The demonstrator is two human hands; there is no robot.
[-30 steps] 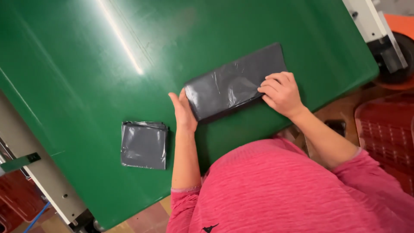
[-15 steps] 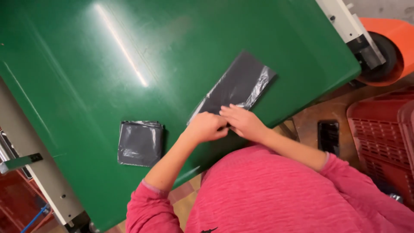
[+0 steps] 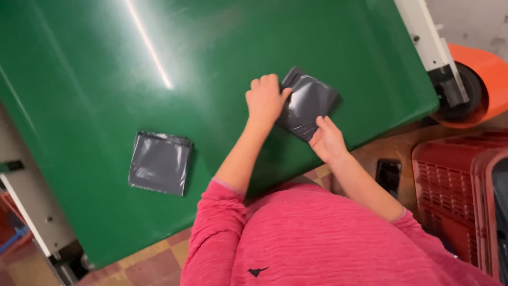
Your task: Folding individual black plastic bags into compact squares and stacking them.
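1. Left hand (image 3: pixel 266 98) is on the green table (image 3: pixel 95 63), fist-like, knuckles up, fingers curled, pressing down on the left edge of a dark grey plastic bag (image 3: pixel 307 103)
2. Left grip: thumb side lies against the bag, fingers bunched; can't tell if any film is pinched under them
3. Right hand (image 3: pixel 328 141) sits at the bag's near-right corner, fingers stretched flat and together, tips touching the bag edge; palm open, nothing enclosed
4. The bag is folded into a small, roughly square packet, turned diagonal to the table edge, lying flat between the two hands, close to the table's near edge and towards its right end
5. The bag surface is glossy and creased, with a light streak across the middle
6. Second folded bag (image 3: pixel 160 163), same grey, lies flat on the table well to the left, apart from both hands, untouched
7. Both forearms are bare; pink sleeves (image 3: pixel 222 212) are pushed up to the elbows
8. Orange roll (image 3: pixel 484 79) sits on a white frame (image 3: pixel 423 42) past the table's right end
9. Red crates (image 3: pixel 460 190) stand on the floor at the right, near the right elbow
10. A strip-light reflection runs diagonally across the table top
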